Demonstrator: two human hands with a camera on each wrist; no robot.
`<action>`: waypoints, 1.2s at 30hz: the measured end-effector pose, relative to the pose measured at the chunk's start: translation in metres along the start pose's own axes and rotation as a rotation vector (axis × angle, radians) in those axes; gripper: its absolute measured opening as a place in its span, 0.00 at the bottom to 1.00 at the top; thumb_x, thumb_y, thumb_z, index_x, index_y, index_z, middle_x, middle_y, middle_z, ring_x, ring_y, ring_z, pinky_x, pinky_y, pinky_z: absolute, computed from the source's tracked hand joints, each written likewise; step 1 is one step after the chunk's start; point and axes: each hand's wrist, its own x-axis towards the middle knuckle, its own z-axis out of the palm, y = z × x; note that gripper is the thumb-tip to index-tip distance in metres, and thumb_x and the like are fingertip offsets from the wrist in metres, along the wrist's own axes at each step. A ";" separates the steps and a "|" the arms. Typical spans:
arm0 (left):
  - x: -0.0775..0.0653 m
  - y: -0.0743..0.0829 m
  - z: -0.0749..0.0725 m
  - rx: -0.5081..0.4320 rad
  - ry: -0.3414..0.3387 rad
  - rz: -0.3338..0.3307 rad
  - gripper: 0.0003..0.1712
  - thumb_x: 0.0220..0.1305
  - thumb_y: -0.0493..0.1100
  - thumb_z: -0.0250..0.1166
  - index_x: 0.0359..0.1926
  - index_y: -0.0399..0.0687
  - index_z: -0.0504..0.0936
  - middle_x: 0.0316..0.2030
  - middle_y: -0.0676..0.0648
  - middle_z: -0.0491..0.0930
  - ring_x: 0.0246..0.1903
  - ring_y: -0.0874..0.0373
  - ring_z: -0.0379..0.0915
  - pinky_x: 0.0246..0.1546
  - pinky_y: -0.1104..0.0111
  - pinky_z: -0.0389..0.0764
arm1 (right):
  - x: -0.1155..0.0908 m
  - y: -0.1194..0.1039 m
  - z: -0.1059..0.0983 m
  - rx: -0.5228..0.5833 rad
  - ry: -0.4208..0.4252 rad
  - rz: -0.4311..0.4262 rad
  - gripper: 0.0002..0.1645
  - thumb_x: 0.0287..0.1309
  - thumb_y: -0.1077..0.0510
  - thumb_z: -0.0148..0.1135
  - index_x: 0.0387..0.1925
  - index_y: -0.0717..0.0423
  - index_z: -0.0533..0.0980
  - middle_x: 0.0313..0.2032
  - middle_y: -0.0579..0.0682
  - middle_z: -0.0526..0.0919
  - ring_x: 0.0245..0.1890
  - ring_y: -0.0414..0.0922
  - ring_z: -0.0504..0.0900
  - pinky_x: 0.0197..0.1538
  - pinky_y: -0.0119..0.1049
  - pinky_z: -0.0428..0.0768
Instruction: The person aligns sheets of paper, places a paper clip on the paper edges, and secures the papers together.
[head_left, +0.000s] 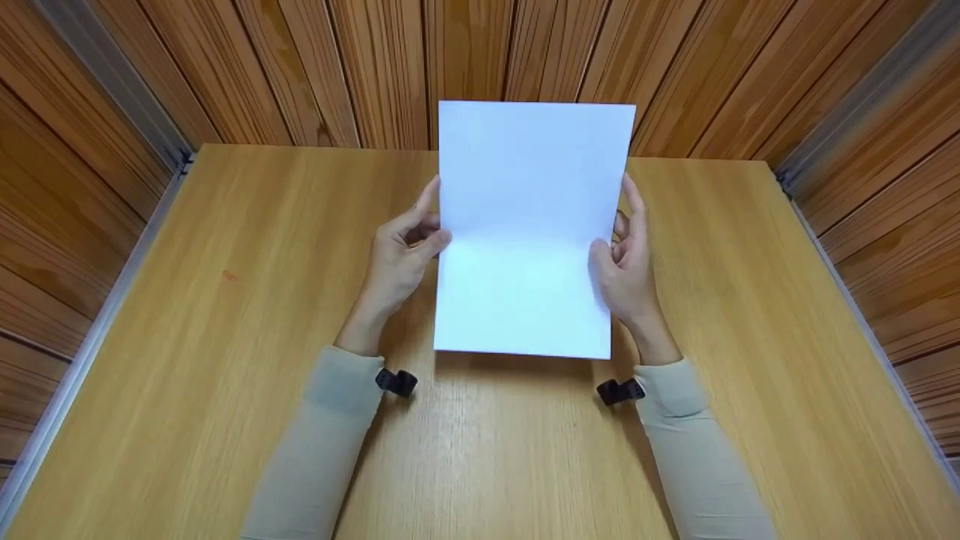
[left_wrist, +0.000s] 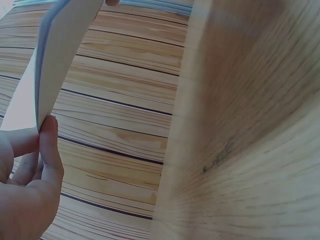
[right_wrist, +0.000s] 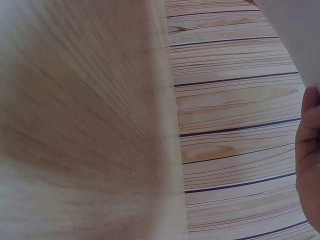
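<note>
A blank white sheet of paper (head_left: 525,225) is held up off the table between both hands, tilted, with a soft bend across its middle. My left hand (head_left: 397,262) pinches its left edge, thumb on the near face and the other fingers beside and behind it. On the opposite edge my right hand (head_left: 630,274) grips the sheet in the same way, its thumb in front. In the left wrist view the paper (left_wrist: 60,55) appears nearly edge-on between thumb and fingers. Only part of the right hand (right_wrist: 309,155) shows in the right wrist view, at the border.
Below the sheet lies a wooden table (head_left: 225,375), with a small reddish mark (head_left: 229,276) at its left. Wood-plank panels (head_left: 390,67) rise behind and at both sides. Black wrist devices (head_left: 397,382) sit at both sleeve cuffs.
</note>
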 end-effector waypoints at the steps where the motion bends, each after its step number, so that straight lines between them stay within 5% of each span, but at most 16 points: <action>1: 0.000 0.000 0.000 -0.005 0.000 0.000 0.36 0.72 0.26 0.65 0.77 0.49 0.70 0.40 0.40 0.83 0.35 0.55 0.73 0.35 0.72 0.80 | 0.000 0.000 0.000 0.002 -0.002 -0.004 0.49 0.68 0.77 0.43 0.86 0.52 0.46 0.72 0.57 0.73 0.64 0.54 0.80 0.17 0.24 0.63; 15: 0.000 -0.001 0.001 -0.007 -0.021 0.023 0.36 0.72 0.27 0.65 0.77 0.46 0.69 0.40 0.37 0.85 0.35 0.54 0.75 0.36 0.71 0.81 | 0.000 -0.003 0.003 0.026 0.017 0.048 0.45 0.72 0.75 0.43 0.85 0.55 0.45 0.71 0.57 0.75 0.63 0.53 0.80 0.20 0.25 0.64; 23: 0.000 0.001 0.001 0.004 -0.020 0.014 0.36 0.72 0.27 0.66 0.77 0.47 0.69 0.41 0.39 0.86 0.37 0.54 0.77 0.38 0.71 0.82 | 0.000 -0.003 0.004 0.016 0.010 0.059 0.44 0.76 0.73 0.45 0.85 0.52 0.44 0.71 0.55 0.73 0.67 0.53 0.77 0.40 0.31 0.84; 36: 0.000 0.000 0.001 -0.018 -0.020 0.007 0.37 0.72 0.25 0.64 0.77 0.47 0.69 0.41 0.40 0.85 0.36 0.55 0.76 0.36 0.69 0.83 | 0.000 -0.001 0.008 -0.012 0.023 0.033 0.45 0.76 0.75 0.44 0.85 0.55 0.42 0.75 0.58 0.66 0.71 0.54 0.73 0.52 0.36 0.83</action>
